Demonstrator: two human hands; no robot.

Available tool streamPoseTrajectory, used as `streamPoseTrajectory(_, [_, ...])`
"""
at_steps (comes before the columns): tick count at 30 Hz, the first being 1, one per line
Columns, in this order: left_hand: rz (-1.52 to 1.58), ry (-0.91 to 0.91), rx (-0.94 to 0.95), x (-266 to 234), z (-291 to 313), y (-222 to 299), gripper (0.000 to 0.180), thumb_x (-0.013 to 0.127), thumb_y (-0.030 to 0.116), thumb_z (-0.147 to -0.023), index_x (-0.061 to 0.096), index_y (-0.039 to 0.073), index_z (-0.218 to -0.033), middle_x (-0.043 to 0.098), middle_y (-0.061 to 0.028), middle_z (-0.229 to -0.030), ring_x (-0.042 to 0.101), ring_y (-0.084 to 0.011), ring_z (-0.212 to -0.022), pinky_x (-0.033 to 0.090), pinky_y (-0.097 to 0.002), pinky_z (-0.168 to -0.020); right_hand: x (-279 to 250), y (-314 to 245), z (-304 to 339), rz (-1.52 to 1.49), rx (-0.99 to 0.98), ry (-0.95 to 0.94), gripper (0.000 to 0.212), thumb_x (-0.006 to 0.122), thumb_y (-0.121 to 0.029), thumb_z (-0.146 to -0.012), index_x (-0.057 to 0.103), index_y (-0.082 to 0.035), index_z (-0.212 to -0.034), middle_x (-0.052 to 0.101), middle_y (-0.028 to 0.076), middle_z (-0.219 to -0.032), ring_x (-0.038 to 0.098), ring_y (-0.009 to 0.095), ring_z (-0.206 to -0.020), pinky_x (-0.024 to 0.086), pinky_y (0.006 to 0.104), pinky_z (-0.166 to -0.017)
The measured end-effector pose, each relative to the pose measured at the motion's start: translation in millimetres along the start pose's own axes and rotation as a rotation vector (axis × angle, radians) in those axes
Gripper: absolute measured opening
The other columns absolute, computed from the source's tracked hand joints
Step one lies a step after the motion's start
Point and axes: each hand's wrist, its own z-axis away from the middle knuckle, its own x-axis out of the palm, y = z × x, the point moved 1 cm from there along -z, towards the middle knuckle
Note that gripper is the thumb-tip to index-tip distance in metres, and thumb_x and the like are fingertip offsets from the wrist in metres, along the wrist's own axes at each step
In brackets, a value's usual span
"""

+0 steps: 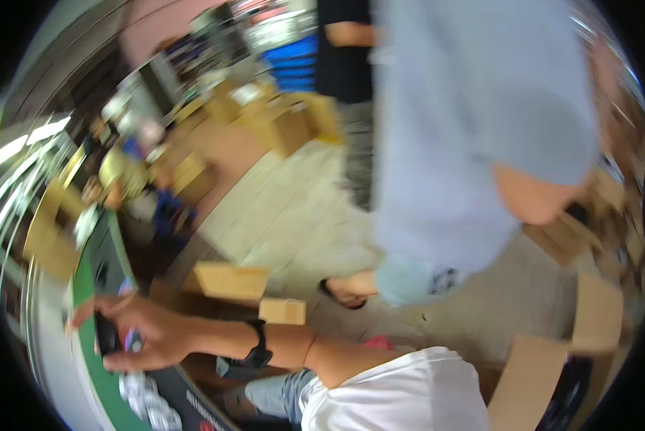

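Observation:
My right hand (146,332) reaches left across the picture over a workbench (85,309) with a green edge and a dark strip. Its fingers and thumb close around a small black object (107,335), too blurred to name. A black watch (259,345) is on that wrist, and a white sleeve (401,391) covers the upper arm. Just below the hand, clear plastic-wrapped items (148,402) lie on the bench. A small purplish shape shows between thumb and palm. My left hand is out of sight.
A person in a light blue shirt (466,144) stands close on the right; another in black (345,65) stands behind. Farther left, a person in yellow (123,172) is by the bench. Open cartons stand beside the bench (229,280), at lower right (527,381) and far back (283,129).

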Motion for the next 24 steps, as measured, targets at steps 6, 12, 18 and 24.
streamPoseTrajectory(6, [0.093, 0.408, -0.288, -22.4, -74.8, 284.8, 0.032, 0.062, 0.020, -0.088, 0.058, -0.001, -0.112, 0.066, -0.0113, -0.083, 0.065, -0.0185, -0.068, 0.050, -0.0302, -0.064, 135.3, 6.2, 48.3, -0.907, 0.667, -0.358, 0.013, 0.064, 0.001, -0.083, 0.062, 0.003, -0.096, 0.066, 0.013, -0.102, 0.064, 0.017, -0.089, 0.053, 0.0276, -0.076])
streamPoseTrajectory(12, [-0.611, 0.721, -0.478, -67.6, -90.5, 228.8, 0.036, 0.064, 0.034, -0.071, 0.065, -0.001, -0.080, 0.064, -0.0196, -0.076, 0.062, -0.0392, -0.075, 0.049, -0.0478, -0.064, 254.5, 40.0, 126.3, -1.255, 1.086, -0.569, 0.024, 0.045, -0.024, -0.094, 0.057, -0.009, -0.079, 0.055, -0.001, -0.076, 0.046, 0.008, -0.061, 0.034, 0.0221, -0.052])
streamPoseTrajectory(18, [-0.532, 2.002, -1.094, 42.2, 42.5, 270.5, 0.028, 0.060, 0.018, -0.071, 0.060, 0.002, -0.095, 0.064, -0.0186, -0.077, 0.062, -0.0392, -0.077, 0.049, -0.0450, -0.069, 321.1, -94.6, 187.7, -1.795, 1.194, -1.008, 0.036, 0.052, -0.032, -0.094, 0.062, -0.001, -0.078, 0.059, 0.011, -0.070, 0.047, 0.017, -0.053, 0.040, 0.0266, -0.050])
streamPoseTrajectory(24, [-1.203, 2.301, -1.336, 262.1, -14.6, 476.2, 0.025, 0.059, 0.009, -0.083, 0.057, 0.004, -0.108, 0.054, -0.0061, -0.066, 0.060, -0.0230, -0.062, 0.046, -0.0357, -0.056, 288.1, -165.6, 219.7, -2.231, 1.411, -1.388, 0.032, 0.048, -0.022, -0.096, 0.057, 0.001, -0.075, 0.055, 0.012, -0.070, 0.043, 0.018, -0.052, 0.038, 0.0272, -0.049])
